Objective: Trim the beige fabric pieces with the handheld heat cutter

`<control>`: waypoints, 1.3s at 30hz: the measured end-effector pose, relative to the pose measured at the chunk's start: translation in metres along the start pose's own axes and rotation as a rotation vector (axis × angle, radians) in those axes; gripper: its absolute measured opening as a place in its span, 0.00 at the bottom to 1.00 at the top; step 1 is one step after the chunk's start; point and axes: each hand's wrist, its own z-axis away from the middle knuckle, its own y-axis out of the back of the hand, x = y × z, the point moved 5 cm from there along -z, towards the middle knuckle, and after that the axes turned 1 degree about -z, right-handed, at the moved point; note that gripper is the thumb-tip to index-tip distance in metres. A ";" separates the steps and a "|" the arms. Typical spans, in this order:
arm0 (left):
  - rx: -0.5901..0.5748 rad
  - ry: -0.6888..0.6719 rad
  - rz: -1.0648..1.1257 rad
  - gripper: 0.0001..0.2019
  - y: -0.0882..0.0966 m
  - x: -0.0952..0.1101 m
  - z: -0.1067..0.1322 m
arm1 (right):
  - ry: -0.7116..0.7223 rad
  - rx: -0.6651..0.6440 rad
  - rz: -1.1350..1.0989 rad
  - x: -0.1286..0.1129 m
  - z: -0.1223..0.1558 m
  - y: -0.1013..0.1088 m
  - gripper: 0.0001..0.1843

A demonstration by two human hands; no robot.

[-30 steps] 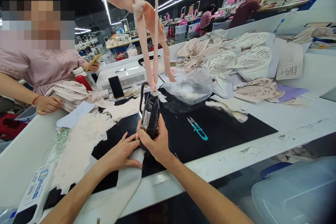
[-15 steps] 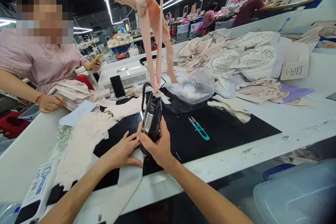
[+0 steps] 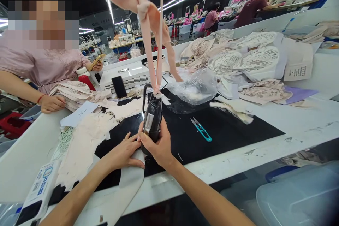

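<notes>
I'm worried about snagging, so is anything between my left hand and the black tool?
Nothing visible. The left hand lies flat on the pale fabric strip, right beside the black tool, which the right hand grips.

Pink strap [image 3: 143, 6] cut off at top, base of black tool [image 3: 151, 122] — behind right hand [image 3: 159, 146]

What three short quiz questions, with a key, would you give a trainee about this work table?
1. True or false: the right hand grips the black tool, which hangs from a pink strap.
2. Fill in: the scissors on the black mat have ____ handles.
3. The left hand lies flat on: A scissors, B cloth strip, C pink strap.
Key: 1 true; 2 teal; 3 B.
</notes>
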 end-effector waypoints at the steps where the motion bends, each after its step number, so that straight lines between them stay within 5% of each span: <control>1: 0.000 -0.001 -0.001 0.45 -0.001 -0.001 0.000 | -0.008 -0.002 0.001 0.001 0.000 0.000 0.16; 15: 0.029 -0.026 -0.034 0.41 -0.005 -0.005 0.009 | -0.006 0.009 0.023 0.003 -0.001 -0.002 0.15; 26: 0.004 -0.043 0.033 0.14 -0.004 -0.001 0.010 | -0.015 0.026 0.052 0.005 0.000 -0.001 0.15; 39: -0.005 -0.056 0.073 0.16 -0.004 -0.005 0.008 | -0.038 0.032 -0.009 -0.004 -0.004 -0.004 0.16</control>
